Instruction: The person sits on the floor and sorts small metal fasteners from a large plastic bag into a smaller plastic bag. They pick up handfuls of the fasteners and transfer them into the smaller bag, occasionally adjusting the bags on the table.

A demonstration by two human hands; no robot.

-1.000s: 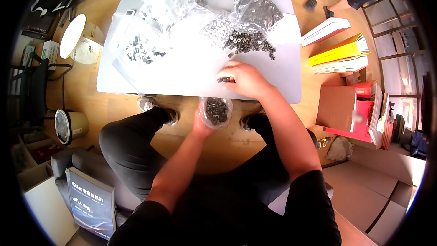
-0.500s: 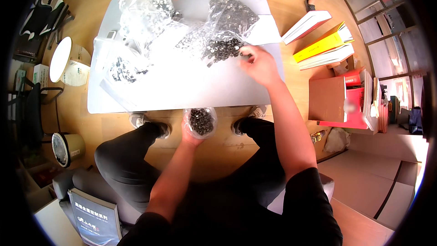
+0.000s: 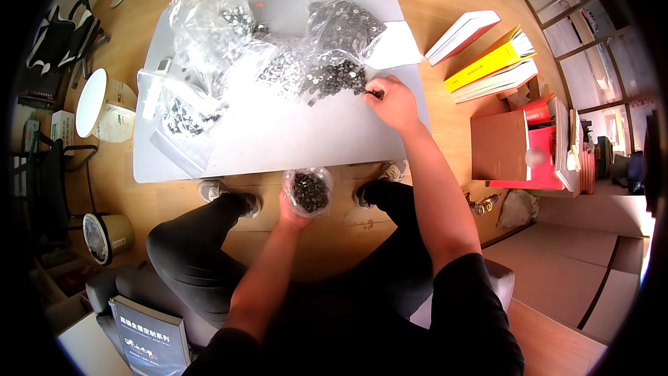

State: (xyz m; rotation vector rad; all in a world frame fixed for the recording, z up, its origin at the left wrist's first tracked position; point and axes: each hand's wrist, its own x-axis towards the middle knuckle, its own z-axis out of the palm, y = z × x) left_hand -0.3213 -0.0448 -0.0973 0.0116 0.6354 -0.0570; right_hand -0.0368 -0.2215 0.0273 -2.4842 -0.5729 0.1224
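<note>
Below the table's front edge, my left hand point(image 3: 295, 212) is wrapped round a clear plastic bag point(image 3: 324, 179) with its mouth up. Small dark round parts point(image 3: 309, 193) fill much of it. Over the right side of the table, my right hand point(image 3: 395, 102) is closed, thumb and fingers pinching a few small dark parts point(image 3: 374, 93). It is at the right edge of a loose dark heap point(image 3: 334, 78). Just behind lies a big clear bag of similar parts point(image 3: 342, 24). Silvery pieces point(image 3: 280, 73) are spread left of the heap.
More clear bags point(image 3: 209, 28) cover the left of the grey table point(image 3: 278, 146). White paper point(image 3: 396, 47) juts over its right edge. Thick books point(image 3: 487, 63) stand to the right beside a brown box point(image 3: 499, 146). A round stool point(image 3: 92, 103) and a bin point(image 3: 104, 237) are left.
My right hand's fingers have closed in at the heap's edge, around small dark parts. My left hand keeps its hold on the bag. A walking person has moved farther off, toward the left.
</note>
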